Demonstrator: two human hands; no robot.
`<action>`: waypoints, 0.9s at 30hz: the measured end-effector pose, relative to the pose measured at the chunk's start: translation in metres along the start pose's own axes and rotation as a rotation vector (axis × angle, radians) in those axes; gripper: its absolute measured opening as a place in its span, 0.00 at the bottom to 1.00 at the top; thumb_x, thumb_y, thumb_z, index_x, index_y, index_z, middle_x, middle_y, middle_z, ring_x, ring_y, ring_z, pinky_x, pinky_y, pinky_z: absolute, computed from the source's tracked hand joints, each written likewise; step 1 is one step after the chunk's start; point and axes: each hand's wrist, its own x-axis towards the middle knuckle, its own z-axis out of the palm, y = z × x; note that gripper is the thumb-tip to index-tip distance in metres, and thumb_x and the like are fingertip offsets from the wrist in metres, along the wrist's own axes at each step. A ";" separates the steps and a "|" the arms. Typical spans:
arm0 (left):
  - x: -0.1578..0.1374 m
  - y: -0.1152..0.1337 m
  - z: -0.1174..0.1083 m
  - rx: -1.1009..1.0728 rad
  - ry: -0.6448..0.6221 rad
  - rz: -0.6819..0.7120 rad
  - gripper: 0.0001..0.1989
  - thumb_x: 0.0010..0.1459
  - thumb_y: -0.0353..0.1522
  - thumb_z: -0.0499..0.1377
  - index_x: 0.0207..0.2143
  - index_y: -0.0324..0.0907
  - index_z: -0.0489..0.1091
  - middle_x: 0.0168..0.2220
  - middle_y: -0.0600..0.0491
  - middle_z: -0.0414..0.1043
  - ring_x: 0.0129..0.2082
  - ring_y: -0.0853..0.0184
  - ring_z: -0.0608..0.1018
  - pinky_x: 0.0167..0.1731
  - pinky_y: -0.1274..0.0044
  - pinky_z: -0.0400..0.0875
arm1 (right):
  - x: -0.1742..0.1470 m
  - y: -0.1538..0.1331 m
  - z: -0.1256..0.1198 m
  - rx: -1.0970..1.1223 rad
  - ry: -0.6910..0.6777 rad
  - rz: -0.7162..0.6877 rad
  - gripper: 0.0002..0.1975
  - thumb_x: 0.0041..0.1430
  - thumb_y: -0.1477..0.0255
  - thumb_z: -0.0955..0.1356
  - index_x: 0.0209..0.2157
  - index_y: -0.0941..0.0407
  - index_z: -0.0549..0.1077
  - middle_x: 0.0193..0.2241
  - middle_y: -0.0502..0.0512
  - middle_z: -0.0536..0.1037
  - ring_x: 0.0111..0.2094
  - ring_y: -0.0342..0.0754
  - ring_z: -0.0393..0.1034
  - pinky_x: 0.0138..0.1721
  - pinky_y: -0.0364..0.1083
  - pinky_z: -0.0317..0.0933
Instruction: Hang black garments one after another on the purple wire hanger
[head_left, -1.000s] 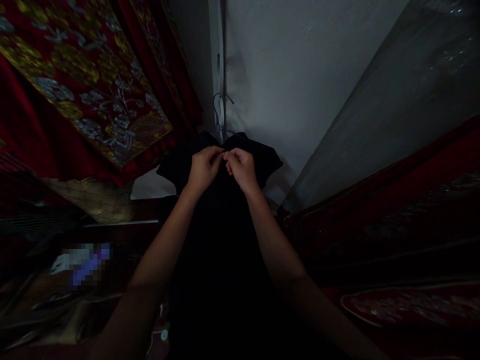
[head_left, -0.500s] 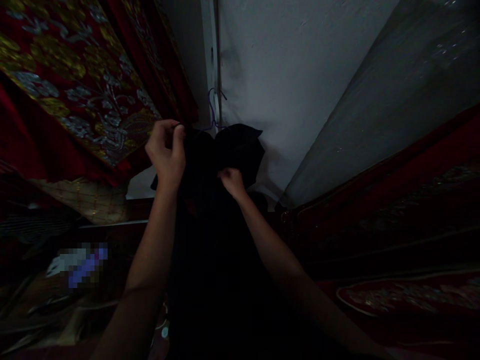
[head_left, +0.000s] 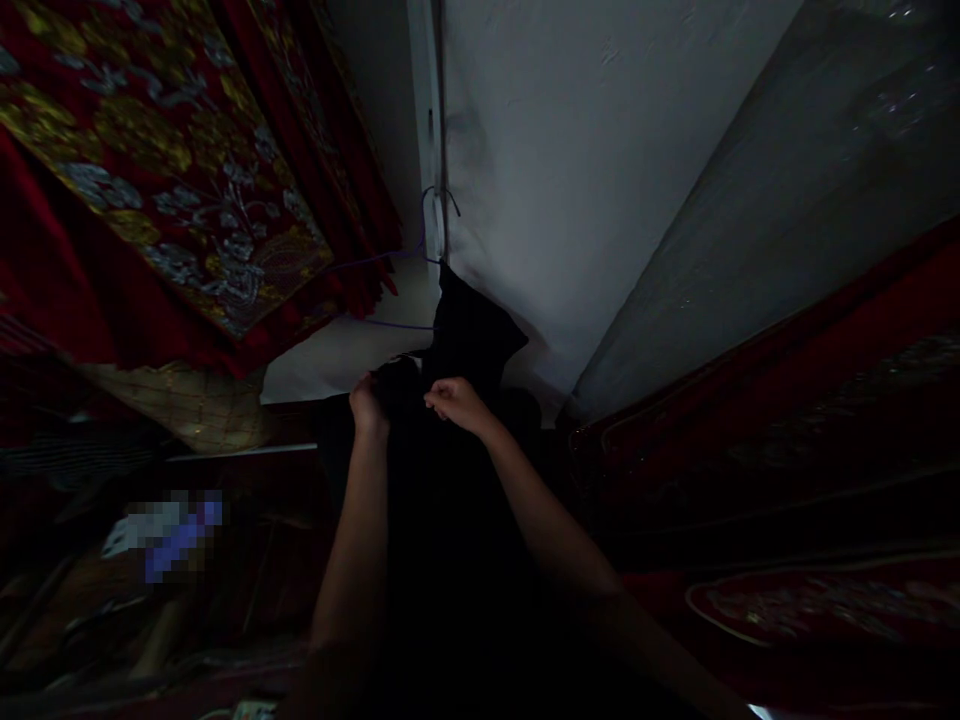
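A black garment (head_left: 476, 330) hangs half off a thin purple wire hanger (head_left: 397, 325); one side still covers the hanger's right arm, while the left arm is bare. My left hand (head_left: 369, 405) is closed on the garment's loose left part, below the hanger. Close beside it, my right hand (head_left: 456, 402) is closed, fingers pinched at the garment's front near the opening. The hanger's hook rests at a narrow pale strip (head_left: 433, 130) on the wall. Dim light hides the garment's lower part and its folds.
Red cloth with gold and silver embroidery (head_left: 187, 150) hangs at the upper left. A pale wall (head_left: 570, 150) stands ahead. More dark red embroidered fabric (head_left: 810, 590) lies along the right. Cluttered items, one blurred out (head_left: 169, 535), sit at the lower left.
My left hand has come down and right, taking the garment's left side off the hanger arm. My right hand has lowered slightly. The purple wire on the left now shows.
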 end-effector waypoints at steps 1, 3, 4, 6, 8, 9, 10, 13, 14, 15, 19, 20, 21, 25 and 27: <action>-0.002 0.002 0.006 -0.034 -0.012 0.015 0.16 0.65 0.43 0.57 0.40 0.39 0.72 0.37 0.51 0.75 0.36 0.67 0.78 0.38 0.74 0.74 | 0.001 0.002 -0.002 -0.001 0.028 0.002 0.12 0.53 0.67 0.69 0.19 0.56 0.70 0.13 0.45 0.67 0.17 0.41 0.60 0.22 0.41 0.52; -0.009 0.009 0.019 -0.081 -0.043 0.036 0.15 0.62 0.44 0.58 0.36 0.41 0.71 0.33 0.53 0.74 0.33 0.69 0.77 0.37 0.76 0.73 | 0.001 0.002 -0.005 0.004 0.107 -0.008 0.14 0.57 0.62 0.68 0.23 0.56 0.70 0.18 0.47 0.71 0.21 0.42 0.64 0.26 0.41 0.56; -0.014 0.015 0.025 -0.102 -0.067 0.046 0.14 0.60 0.44 0.60 0.36 0.42 0.71 0.33 0.53 0.74 0.33 0.69 0.77 0.37 0.77 0.72 | 0.001 0.001 -0.006 0.020 0.136 -0.030 0.14 0.58 0.60 0.68 0.26 0.56 0.71 0.21 0.48 0.73 0.25 0.42 0.67 0.29 0.41 0.59; -0.028 0.027 0.037 -0.117 -0.135 0.088 0.13 0.57 0.43 0.64 0.35 0.43 0.72 0.34 0.53 0.74 0.34 0.68 0.77 0.39 0.77 0.72 | -0.002 -0.006 -0.008 0.081 0.129 -0.102 0.14 0.59 0.58 0.67 0.32 0.55 0.74 0.30 0.50 0.78 0.34 0.45 0.71 0.37 0.42 0.63; -0.041 0.040 0.047 -0.071 -0.218 0.175 0.12 0.56 0.42 0.66 0.36 0.43 0.73 0.35 0.53 0.75 0.36 0.67 0.77 0.41 0.76 0.72 | -0.007 -0.016 -0.010 0.148 0.091 -0.195 0.13 0.59 0.60 0.66 0.35 0.55 0.75 0.37 0.52 0.79 0.42 0.48 0.72 0.47 0.45 0.64; -0.046 0.046 0.051 -0.029 -0.262 0.227 0.11 0.56 0.41 0.66 0.36 0.43 0.74 0.35 0.53 0.75 0.37 0.67 0.77 0.42 0.76 0.72 | -0.010 -0.021 -0.010 0.171 0.082 -0.242 0.11 0.58 0.62 0.67 0.36 0.55 0.76 0.39 0.52 0.79 0.45 0.49 0.72 0.51 0.46 0.62; -0.050 0.051 0.055 0.022 -0.301 0.281 0.11 0.57 0.40 0.65 0.36 0.43 0.75 0.36 0.53 0.75 0.38 0.67 0.77 0.43 0.75 0.72 | -0.013 -0.026 -0.011 0.182 0.076 -0.276 0.10 0.56 0.64 0.68 0.36 0.55 0.76 0.41 0.52 0.79 0.47 0.50 0.71 0.53 0.47 0.61; -0.049 0.060 0.060 0.181 -0.365 0.428 0.09 0.59 0.39 0.64 0.36 0.43 0.76 0.37 0.52 0.74 0.40 0.65 0.77 0.45 0.73 0.71 | -0.021 -0.039 -0.015 0.214 0.013 -0.241 0.08 0.50 0.67 0.70 0.32 0.55 0.75 0.35 0.51 0.78 0.41 0.51 0.71 0.45 0.47 0.64; -0.046 0.061 0.059 0.219 -0.380 0.467 0.09 0.59 0.39 0.64 0.36 0.43 0.76 0.38 0.51 0.74 0.42 0.64 0.77 0.46 0.73 0.71 | -0.024 -0.042 -0.017 0.216 -0.036 -0.185 0.08 0.49 0.66 0.71 0.30 0.55 0.75 0.31 0.51 0.77 0.36 0.50 0.71 0.40 0.46 0.65; -0.043 0.060 0.059 0.244 -0.406 0.486 0.10 0.60 0.40 0.63 0.36 0.43 0.76 0.40 0.50 0.74 0.44 0.63 0.76 0.48 0.72 0.71 | -0.026 -0.046 -0.020 0.209 -0.083 -0.124 0.08 0.48 0.66 0.71 0.27 0.56 0.74 0.26 0.50 0.75 0.32 0.48 0.69 0.34 0.45 0.63; -0.036 0.047 0.047 0.262 -0.628 0.297 0.22 0.68 0.49 0.51 0.44 0.42 0.74 0.44 0.48 0.76 0.47 0.61 0.77 0.52 0.69 0.71 | -0.029 -0.059 -0.035 0.192 -0.164 0.002 0.10 0.40 0.67 0.75 0.23 0.57 0.72 0.21 0.48 0.71 0.23 0.44 0.64 0.26 0.42 0.58; -0.037 0.044 0.043 0.283 -0.705 0.228 0.25 0.68 0.51 0.48 0.45 0.42 0.74 0.43 0.48 0.77 0.46 0.61 0.77 0.52 0.69 0.71 | -0.029 -0.062 -0.040 0.214 -0.159 0.020 0.11 0.38 0.68 0.75 0.23 0.57 0.73 0.20 0.48 0.71 0.23 0.43 0.64 0.25 0.42 0.58; -0.038 0.041 0.039 0.317 -0.778 0.167 0.26 0.67 0.52 0.48 0.45 0.42 0.75 0.41 0.48 0.78 0.44 0.60 0.78 0.51 0.68 0.72 | -0.028 -0.066 -0.046 0.236 -0.152 0.041 0.11 0.37 0.69 0.75 0.23 0.58 0.73 0.20 0.48 0.71 0.22 0.43 0.64 0.24 0.42 0.58; -0.038 0.043 0.013 0.509 -1.026 0.000 0.18 0.59 0.47 0.63 0.35 0.41 0.79 0.33 0.50 0.80 0.36 0.58 0.80 0.42 0.69 0.76 | -0.017 -0.080 -0.074 0.128 -0.026 -0.032 0.07 0.37 0.72 0.72 0.20 0.57 0.70 0.18 0.46 0.68 0.21 0.43 0.61 0.23 0.42 0.56; -0.030 0.050 -0.004 0.597 -1.090 -0.027 0.14 0.54 0.43 0.67 0.34 0.41 0.80 0.33 0.51 0.80 0.33 0.58 0.81 0.38 0.70 0.77 | -0.008 -0.085 -0.091 -0.074 0.073 -0.235 0.05 0.39 0.75 0.70 0.19 0.56 0.69 0.18 0.46 0.67 0.23 0.44 0.63 0.27 0.43 0.57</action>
